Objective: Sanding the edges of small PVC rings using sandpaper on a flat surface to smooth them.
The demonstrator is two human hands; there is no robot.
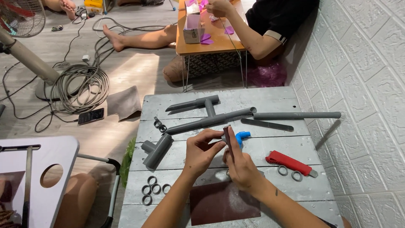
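sandpaper sheet (pixel 219 202): dark brown, flat at near table edge, under the wrists.
ring group (pixel 152 188): five grey rings, near-left on table, well clear of the hands.
L hand (pixel 201 151): fingers closed on the small dark piece, pinching its upper end.
R hand (pixel 239 164): wrapped round the lower part of the same piece, thumb along it; both hands touch.
small dark piece (pixel 227 134): held upright-ish between both hands above table centre; looks like a folded sandpaper strip or a pipe sliver, can't tell which.
step: prob sanding/dressing that piece by hand, mid-stroke. Next move needs a firm pinch w/ L and short strokes w/ R, judged only.
blue elbow (pixel 242 136): just behind the hands, partly hidden.
red cutter (pixel 289 162): right of R hand, two loose rings beside it.
grey tee fitting (pixel 157 150): left of L hand, near.
long pipes (pixel 211 120): across far half of table, one reaching to right edge.
room: open patch near-right & centre-left; wall tight on right, table edge close to elbows.
far: other person at small orange table (pixel 209 44); fan & cable coil (pixel 82 86) on floor left.
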